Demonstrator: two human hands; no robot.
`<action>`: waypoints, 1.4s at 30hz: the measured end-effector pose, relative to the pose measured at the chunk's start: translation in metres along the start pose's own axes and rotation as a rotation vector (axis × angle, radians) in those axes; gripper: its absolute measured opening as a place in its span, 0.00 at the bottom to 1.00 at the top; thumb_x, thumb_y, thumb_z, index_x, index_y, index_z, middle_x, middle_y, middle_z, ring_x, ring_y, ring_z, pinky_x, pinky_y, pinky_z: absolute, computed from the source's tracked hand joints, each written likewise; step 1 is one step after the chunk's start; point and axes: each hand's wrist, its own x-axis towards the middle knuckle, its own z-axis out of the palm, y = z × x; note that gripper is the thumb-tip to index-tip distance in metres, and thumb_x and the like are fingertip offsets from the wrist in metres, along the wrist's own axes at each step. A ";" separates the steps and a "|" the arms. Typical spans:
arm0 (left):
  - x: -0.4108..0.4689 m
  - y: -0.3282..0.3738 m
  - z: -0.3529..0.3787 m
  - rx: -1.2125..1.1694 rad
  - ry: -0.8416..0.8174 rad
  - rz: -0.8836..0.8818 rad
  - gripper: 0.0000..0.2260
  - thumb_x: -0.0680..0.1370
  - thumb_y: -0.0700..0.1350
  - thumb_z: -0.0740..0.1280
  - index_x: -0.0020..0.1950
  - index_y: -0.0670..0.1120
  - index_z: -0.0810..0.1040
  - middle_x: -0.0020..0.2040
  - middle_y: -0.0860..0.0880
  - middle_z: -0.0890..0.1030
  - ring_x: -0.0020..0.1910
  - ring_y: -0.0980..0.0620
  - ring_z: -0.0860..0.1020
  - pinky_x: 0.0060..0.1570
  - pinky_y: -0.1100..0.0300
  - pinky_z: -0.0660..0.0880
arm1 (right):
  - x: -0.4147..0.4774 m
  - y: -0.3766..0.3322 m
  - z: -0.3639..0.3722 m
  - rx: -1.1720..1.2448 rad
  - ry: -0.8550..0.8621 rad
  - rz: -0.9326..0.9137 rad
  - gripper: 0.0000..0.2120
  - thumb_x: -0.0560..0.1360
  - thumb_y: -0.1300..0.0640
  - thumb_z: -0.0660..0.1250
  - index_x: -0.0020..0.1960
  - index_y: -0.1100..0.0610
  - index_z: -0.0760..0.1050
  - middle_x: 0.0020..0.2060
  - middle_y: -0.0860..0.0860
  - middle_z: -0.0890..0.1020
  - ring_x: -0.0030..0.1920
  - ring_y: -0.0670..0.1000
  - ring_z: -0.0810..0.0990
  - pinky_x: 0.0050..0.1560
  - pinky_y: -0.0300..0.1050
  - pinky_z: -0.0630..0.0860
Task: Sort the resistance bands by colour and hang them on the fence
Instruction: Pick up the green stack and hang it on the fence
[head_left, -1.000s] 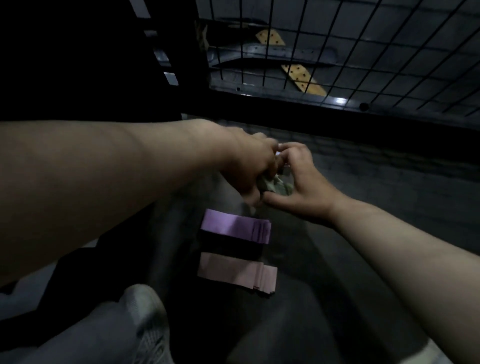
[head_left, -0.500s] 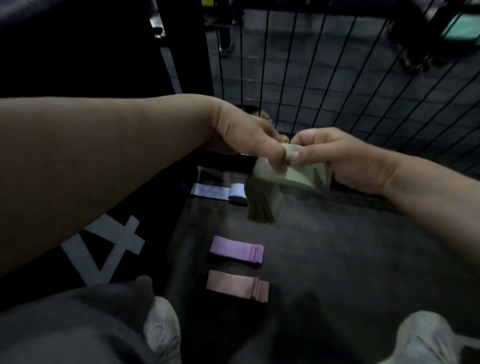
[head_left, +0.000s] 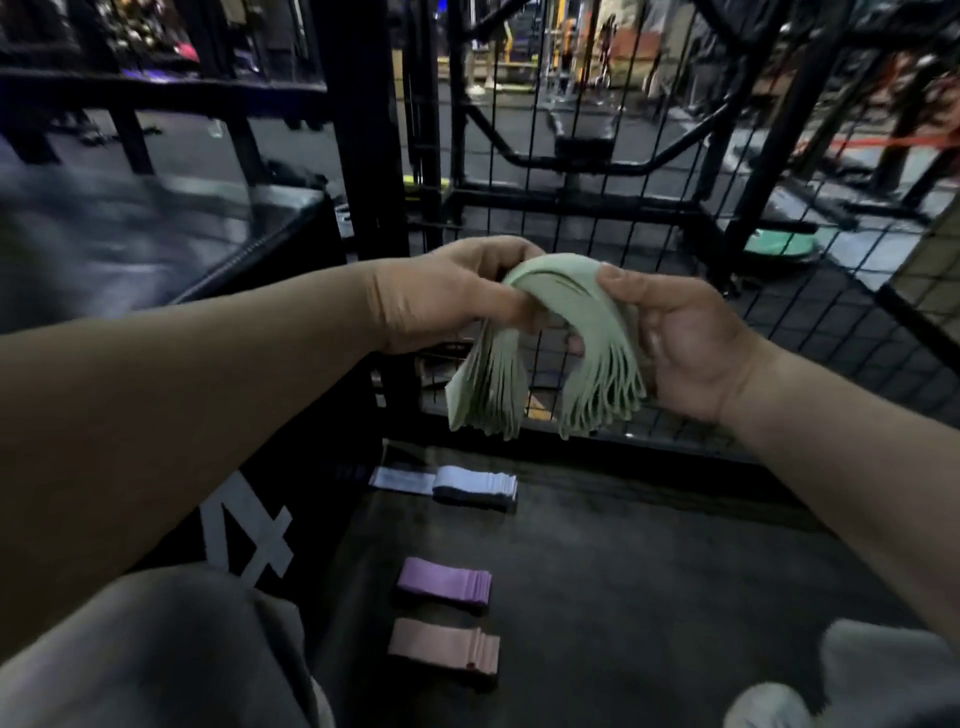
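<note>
Green resistance bands (head_left: 550, 358) droop folded in one bundle, gripped at the fold by the left hand (head_left: 457, 296) and right hand (head_left: 685, 338), close before the wire fence (head_left: 779, 291), probably for hanging. Below on the floor (head_left: 649, 597) lie a white stack (head_left: 467, 483), purple stack (head_left: 447, 582) and pink stack (head_left: 441, 644), kept apart by colour.

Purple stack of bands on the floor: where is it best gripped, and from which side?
From above, pinch the purple stack across its middle, on the two long edges. It lies flat, its layers step apart at the right end, and floor shows between it and the pink stack, so a middle grip likely holds all layers.
</note>
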 end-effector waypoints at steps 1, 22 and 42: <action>-0.004 0.011 0.005 -0.022 0.015 0.015 0.19 0.66 0.42 0.74 0.54 0.42 0.75 0.48 0.43 0.80 0.48 0.45 0.76 0.57 0.44 0.70 | -0.007 -0.004 0.004 0.013 0.008 -0.012 0.16 0.73 0.50 0.63 0.49 0.55 0.87 0.38 0.53 0.84 0.34 0.50 0.81 0.36 0.42 0.80; -0.084 0.154 0.054 -0.052 0.167 -0.026 0.20 0.73 0.30 0.70 0.63 0.40 0.69 0.50 0.40 0.82 0.46 0.44 0.83 0.46 0.52 0.81 | -0.076 -0.082 0.088 -0.021 -0.046 -0.184 0.22 0.82 0.42 0.57 0.61 0.57 0.79 0.42 0.54 0.76 0.38 0.51 0.74 0.44 0.47 0.70; -0.156 0.202 0.065 0.288 0.141 0.089 0.20 0.74 0.45 0.76 0.62 0.44 0.75 0.55 0.43 0.83 0.54 0.43 0.82 0.59 0.47 0.77 | -0.144 -0.117 0.158 -0.090 -0.070 -0.138 0.21 0.82 0.43 0.57 0.55 0.56 0.81 0.35 0.53 0.76 0.33 0.51 0.72 0.36 0.43 0.70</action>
